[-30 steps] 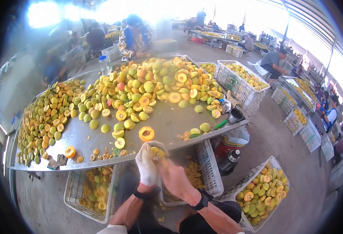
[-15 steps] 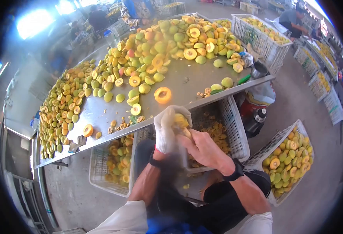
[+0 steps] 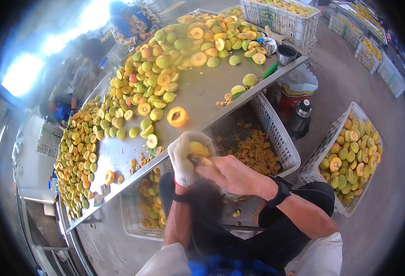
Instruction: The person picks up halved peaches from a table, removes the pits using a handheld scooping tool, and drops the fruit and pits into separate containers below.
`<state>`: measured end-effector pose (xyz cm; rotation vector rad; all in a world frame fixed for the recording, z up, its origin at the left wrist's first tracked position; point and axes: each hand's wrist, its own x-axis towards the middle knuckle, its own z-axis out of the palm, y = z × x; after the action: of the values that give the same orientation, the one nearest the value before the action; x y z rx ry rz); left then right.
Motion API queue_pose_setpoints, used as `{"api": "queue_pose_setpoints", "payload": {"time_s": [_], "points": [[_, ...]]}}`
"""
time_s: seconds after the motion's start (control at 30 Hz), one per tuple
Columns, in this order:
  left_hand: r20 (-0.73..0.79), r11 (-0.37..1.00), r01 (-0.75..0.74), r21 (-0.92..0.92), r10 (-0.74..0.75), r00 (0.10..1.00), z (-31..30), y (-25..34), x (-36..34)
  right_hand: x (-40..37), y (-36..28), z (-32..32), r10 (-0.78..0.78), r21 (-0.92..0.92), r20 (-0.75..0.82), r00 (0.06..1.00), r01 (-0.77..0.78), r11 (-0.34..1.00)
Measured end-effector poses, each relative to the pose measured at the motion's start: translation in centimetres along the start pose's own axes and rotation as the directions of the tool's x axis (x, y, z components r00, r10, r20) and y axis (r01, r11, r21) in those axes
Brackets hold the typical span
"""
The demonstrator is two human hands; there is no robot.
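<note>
My left hand (image 3: 182, 155), in a white knit glove, is closed around a yellow peach piece (image 3: 198, 149) just off the table's near edge. Against that fruit presses my bare right hand (image 3: 233, 174), its fingers closed. Whatever those fingers grip is mostly hidden; a small dark shape shows at the fruit. Below both hands, a grey crate (image 3: 276, 133) contains brown-orange peach scraps (image 3: 260, 149). On the metal table (image 3: 202, 94), a hollowed orange peach half (image 3: 177, 117) lies nearest my hands, beyond the rim.
Whole and halved peaches (image 3: 140, 78) are heaped across the table's far and left sides. A green-handled tool (image 3: 271, 70) and a metal cup (image 3: 286, 54) sit at the right end. A black thermos (image 3: 301, 115) and a peach-filled crate (image 3: 349, 158) stand right. Another person (image 3: 131, 23) is across the table.
The view has turned, so the table appears more tilted and shifted left. Both hands stay together on the peach piece, with the right wrist slightly more level.
</note>
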<state>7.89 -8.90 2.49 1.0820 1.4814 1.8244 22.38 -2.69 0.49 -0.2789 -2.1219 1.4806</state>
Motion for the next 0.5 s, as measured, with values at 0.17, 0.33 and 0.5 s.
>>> {"api": "queue_pose_setpoints", "payload": {"time_s": [0.17,0.33,0.5], "points": [[0.068,0.996,0.014,-0.086,-0.008,0.998,0.3,0.1,-0.2,-0.1,-2.3,-1.5,0.444,0.374,0.384,0.809,-0.576,0.727],[0.096,0.992,0.055,-0.11,-0.044,0.994,0.0,-0.3,0.0,-0.6,-2.2,-1.0,0.46,0.448,0.392,0.797,-0.602,0.661],[-0.021,0.975,0.086,-0.205,-0.092,0.996,1.5,-1.0,-0.1,-0.8,-1.9,-1.0,0.426,0.498,0.406,0.809,-0.586,0.639]]}}
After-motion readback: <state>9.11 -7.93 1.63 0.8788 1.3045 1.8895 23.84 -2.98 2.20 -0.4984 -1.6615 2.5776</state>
